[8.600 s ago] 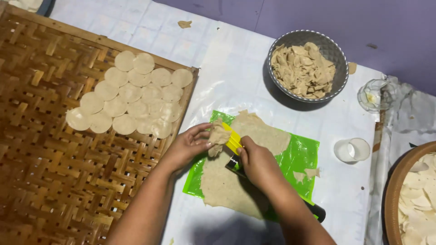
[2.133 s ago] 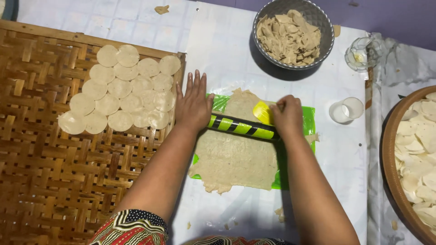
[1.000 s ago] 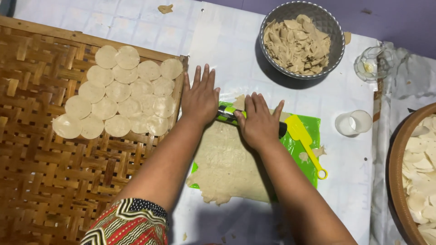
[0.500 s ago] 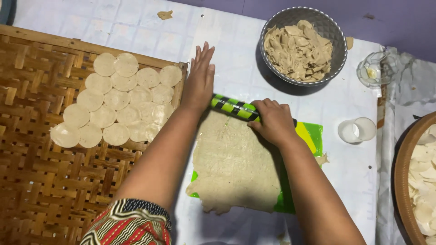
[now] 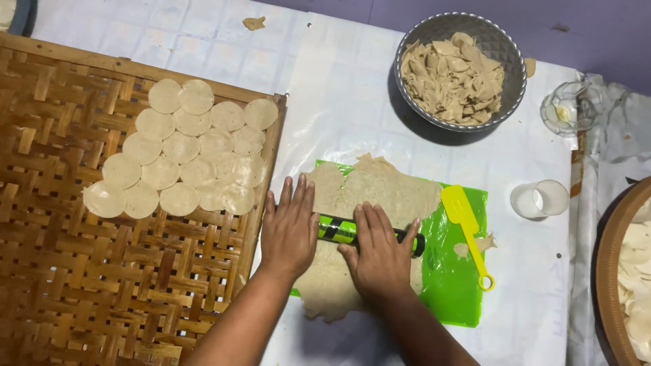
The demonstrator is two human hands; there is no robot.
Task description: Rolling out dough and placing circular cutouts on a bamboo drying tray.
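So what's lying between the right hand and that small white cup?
In the head view, from the right hand toward the white cup: the roller's black end, green mat, a yellow scraper, then white table cover.

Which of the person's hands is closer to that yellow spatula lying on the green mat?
The right hand. It presses the rolling pin just left of the yellow spatula, while the left hand sits farther off, by the woven tray.

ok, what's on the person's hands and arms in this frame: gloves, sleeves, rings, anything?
Nothing worn that shows. The left hand and the right hand are bare: no gloves, no rings or bracelets visible. Both forearms are uncovered down to the bottom edge of the picture, with no sleeve, watch or marking in sight.
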